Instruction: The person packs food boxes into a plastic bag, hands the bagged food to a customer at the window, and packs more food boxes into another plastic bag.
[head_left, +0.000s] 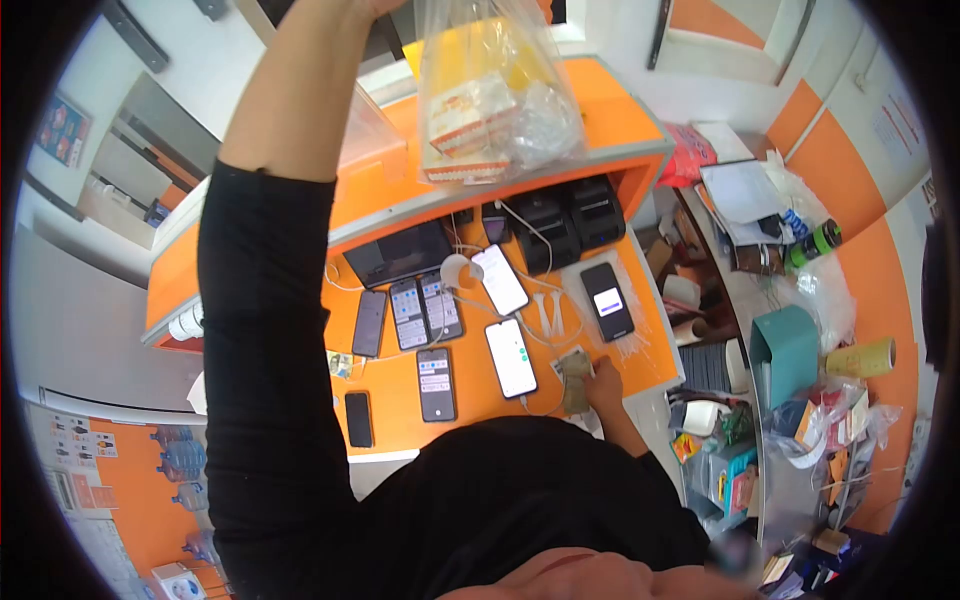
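My left arm reaches up past the counter, and only the base of my left hand (384, 6) shows at the top edge, its fingers cut off by the frame. Beside it a clear plastic bag (500, 100) hangs taut from above, with white-and-orange boxes and something yellow inside. Low over the desk's right part, my right hand (603, 387) is closed on folded banknotes (575, 384). A phone with a lit white screen (511, 358) lies just left of the banknotes, and a black phone (606, 302) rests above my right hand.
The orange desk (390, 435) carries several more phones (436, 384), white cables and a dark screen (400, 252). Black box-shaped devices (570, 225) stand under the raised counter shelf (625, 110). On the right, a cluttered shelf holds a teal binder (784, 355) and a green-and-black bottle (815, 244).
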